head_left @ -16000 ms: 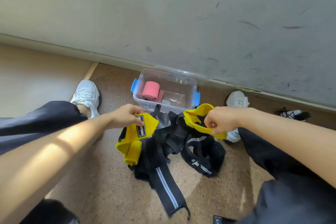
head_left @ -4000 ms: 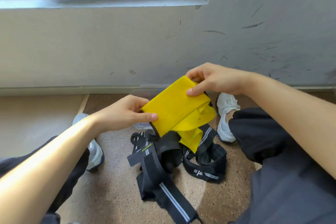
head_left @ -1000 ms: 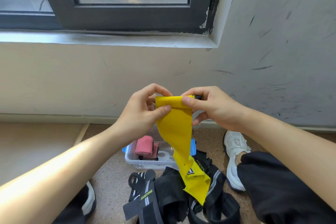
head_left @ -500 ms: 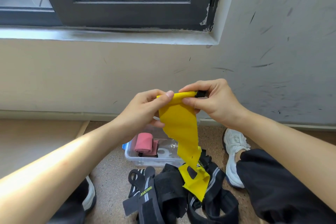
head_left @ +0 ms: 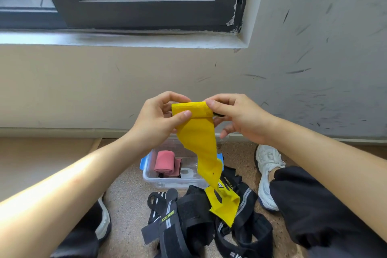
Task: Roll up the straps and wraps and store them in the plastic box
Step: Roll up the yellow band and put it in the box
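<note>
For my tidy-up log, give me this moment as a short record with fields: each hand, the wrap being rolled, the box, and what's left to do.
Left hand: pinches rolled top of the long yellow fabric wrap
Right hand: pinches the roll's other end
Wrap state: partly rolled, tail hanging loose
Clear plastic box with blue latches: lid off, holds one rolled pink wrap
Remaining: pile of black straps beside the box, not yet rolled
</note>
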Demonstrator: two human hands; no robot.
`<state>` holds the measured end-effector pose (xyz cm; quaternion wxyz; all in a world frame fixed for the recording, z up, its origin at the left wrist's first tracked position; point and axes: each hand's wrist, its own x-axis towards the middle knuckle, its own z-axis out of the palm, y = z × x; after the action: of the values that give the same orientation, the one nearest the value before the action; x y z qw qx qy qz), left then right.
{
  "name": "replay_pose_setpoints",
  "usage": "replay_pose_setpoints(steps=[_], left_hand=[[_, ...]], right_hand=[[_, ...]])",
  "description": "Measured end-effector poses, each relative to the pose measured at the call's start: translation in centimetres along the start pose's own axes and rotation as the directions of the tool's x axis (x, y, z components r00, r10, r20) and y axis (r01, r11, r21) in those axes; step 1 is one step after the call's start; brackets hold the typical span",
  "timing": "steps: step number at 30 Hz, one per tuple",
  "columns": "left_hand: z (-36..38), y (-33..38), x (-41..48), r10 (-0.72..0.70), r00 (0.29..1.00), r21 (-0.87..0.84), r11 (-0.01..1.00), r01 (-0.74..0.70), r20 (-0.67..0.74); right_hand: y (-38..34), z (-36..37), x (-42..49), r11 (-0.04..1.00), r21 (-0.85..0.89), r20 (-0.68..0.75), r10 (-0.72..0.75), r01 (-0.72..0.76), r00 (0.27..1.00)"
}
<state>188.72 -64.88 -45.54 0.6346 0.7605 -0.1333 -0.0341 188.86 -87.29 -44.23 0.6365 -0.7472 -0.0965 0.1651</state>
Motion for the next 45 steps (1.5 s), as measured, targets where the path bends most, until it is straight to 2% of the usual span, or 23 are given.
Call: replay_pose_setpoints(steps=[4,7,9,11,14,17,22,30,33,37,39,41,45], left_hand=[[0.3,-0.5,0.2,0.074,0.997,0.012,0.997,-0.073,-0.019],[0.3,-0.9,0.5,0.093,0.996,0.051,0.994,-0.092,-0.012],[0.4,-0.7,0.5,0.029,1.0,0.034,0.999,-0.029,0.01],[0.4,-0.6,0.5,-0.101,0.992,-0.024,0.994,0.103,0.069],[0.3,-0.5,0.5,-0.267,0.945,-0.116,0.95,0.292,0.19],[0.4,-0.5,0.7,-0.296,0.934,-0.149,0.933,0.328,0.2],[0.4,-0.5,0.7,-0.278,0.951,-0.182,0.936,0.301,0.138],[0.1,-0.6,0.5,-0.132,0.988,-0.109,0.984,0.14,0.079],[0.3,-0.8,0.3,-0.04,0.997,-0.089,0.995,0.045,0.063],[0.4,-0.8,0.1,0.002,0.997,-0.039,0.999,0.001,0.072],[0.4,-0.7,0.1,-0.053,0.994,-0.038,0.998,0.057,0.092],[0.3,-0.9,0.2,-0.161,0.98,-0.094,0.981,0.172,0.119],[0.2,-1.6,0.2,-0.324,0.904,-0.124,0.921,0.368,0.277]], right_hand=[[0.1,0.6,0.3,0.99,0.123,0.028,0.068,-0.071,0.997],[0.4,0.8,0.5,0.988,0.146,-0.011,0.048,-0.046,0.999],[0.4,0.7,0.5,0.988,0.152,-0.032,0.036,-0.031,0.999],[0.4,0.5,0.4,0.985,0.171,-0.032,0.03,-0.024,0.999],[0.5,0.2,0.2,0.99,0.143,-0.024,0.017,-0.013,1.0],[0.6,-0.1,0.1,0.992,0.13,-0.003,-0.005,0.005,1.0],[0.5,0.0,0.1,0.996,0.092,0.004,-0.012,0.011,1.0],[0.0,-0.1,-0.2,0.981,0.064,0.125,0.174,-0.183,0.977],[0.0,0.0,-0.2,0.967,0.125,0.155,0.203,-0.223,0.967],[0.0,0.2,-0.1,0.963,0.205,0.128,0.153,-0.177,0.98],[0.0,0.2,-0.1,0.969,0.203,0.101,0.12,-0.138,0.988],[0.0,0.1,-0.1,0.98,0.176,0.079,0.081,-0.094,0.994],[0.1,0.0,0.0,0.995,0.102,0.035,0.017,-0.021,0.999]])
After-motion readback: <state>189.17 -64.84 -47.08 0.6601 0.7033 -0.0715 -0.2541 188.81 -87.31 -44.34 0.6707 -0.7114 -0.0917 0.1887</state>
